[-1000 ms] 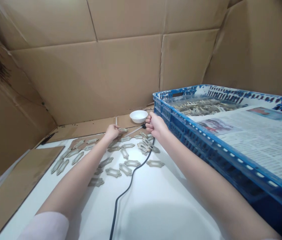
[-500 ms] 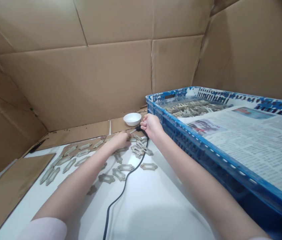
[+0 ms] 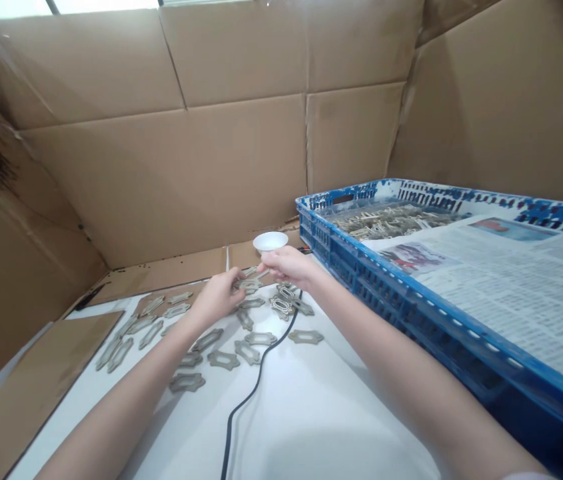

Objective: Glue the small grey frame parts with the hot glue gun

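Our left hand (image 3: pixel 216 298) pinches a flat, scalloped metal plate (image 3: pixel 248 285) between its fingers, while our right hand (image 3: pixel 287 264) curls closed around a thin pale rod (image 3: pixel 262 273) just above it. More plates (image 3: pixel 260 339) lie scattered over the white tabletop (image 3: pixel 311 413), crossed by a black cable (image 3: pixel 256 387). A white bowl (image 3: pixel 270 242) sits just beyond, beside a blue plastic crate (image 3: pixel 341 230) partly covered by newspaper (image 3: pixel 511 293), with cardboard walls (image 3: pixel 161 167) behind.

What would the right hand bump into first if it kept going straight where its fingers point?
Probably the left hand, just ahead of the right hand. Depth is hard to judge, but the white bowl looks off that line.
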Motion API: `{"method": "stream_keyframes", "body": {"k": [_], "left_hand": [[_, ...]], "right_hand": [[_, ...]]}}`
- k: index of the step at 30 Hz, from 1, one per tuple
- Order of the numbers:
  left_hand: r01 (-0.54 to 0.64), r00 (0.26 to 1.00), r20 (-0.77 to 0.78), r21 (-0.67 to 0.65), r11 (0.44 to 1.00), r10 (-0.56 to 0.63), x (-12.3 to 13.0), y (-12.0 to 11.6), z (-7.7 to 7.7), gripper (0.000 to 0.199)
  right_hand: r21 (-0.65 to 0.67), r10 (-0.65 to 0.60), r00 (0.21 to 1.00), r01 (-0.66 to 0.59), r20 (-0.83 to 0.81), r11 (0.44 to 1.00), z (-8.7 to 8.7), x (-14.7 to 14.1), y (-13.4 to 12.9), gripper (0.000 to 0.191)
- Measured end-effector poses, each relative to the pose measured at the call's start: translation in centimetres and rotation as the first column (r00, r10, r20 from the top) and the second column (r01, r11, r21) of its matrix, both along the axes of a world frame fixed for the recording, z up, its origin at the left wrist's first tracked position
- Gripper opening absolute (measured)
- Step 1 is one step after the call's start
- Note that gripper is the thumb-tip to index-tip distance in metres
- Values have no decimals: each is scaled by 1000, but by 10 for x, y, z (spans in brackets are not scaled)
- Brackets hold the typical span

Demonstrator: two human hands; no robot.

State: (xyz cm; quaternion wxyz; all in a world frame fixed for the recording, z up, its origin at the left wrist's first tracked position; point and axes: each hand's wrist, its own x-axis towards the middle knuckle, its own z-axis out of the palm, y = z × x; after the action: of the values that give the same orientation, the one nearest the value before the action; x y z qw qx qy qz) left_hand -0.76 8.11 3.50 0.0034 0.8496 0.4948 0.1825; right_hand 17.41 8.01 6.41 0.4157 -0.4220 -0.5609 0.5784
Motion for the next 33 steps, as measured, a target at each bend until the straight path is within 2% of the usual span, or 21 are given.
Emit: {"method": "stream_keyframes", "body": {"k": [3,6,10,15,20,33], "left_hand": [[-39,973,228,-23,999,43,-10,-19,3,22],[-32,938,342,-45,998,45,-10,-30,2,21],[-12,903,428,-49,999,32,-2,-38,-5,18],[-63,873,481,-48,997,79,3,-43,-9,16],[-58,845,530,-29,998,65,3,-47,-8,16],[-32,817,576,10,999,20,7,-50,-10,13]], "right_hand": [[41,182,978,-187,104,982,-1,-2,-5,20],[86,246,947,-268,205,960,-2,-6,-8,10],[154,172,928,-233,330,960,-3,-11,-12,14],[238,-2,892,-119,453,964,-4,-16,-18,18],[320,-108,845,-78,524,944,-5,-21,-23,9],[323,-93,803,-128,589,938,-3,-22,-25,13]]}}
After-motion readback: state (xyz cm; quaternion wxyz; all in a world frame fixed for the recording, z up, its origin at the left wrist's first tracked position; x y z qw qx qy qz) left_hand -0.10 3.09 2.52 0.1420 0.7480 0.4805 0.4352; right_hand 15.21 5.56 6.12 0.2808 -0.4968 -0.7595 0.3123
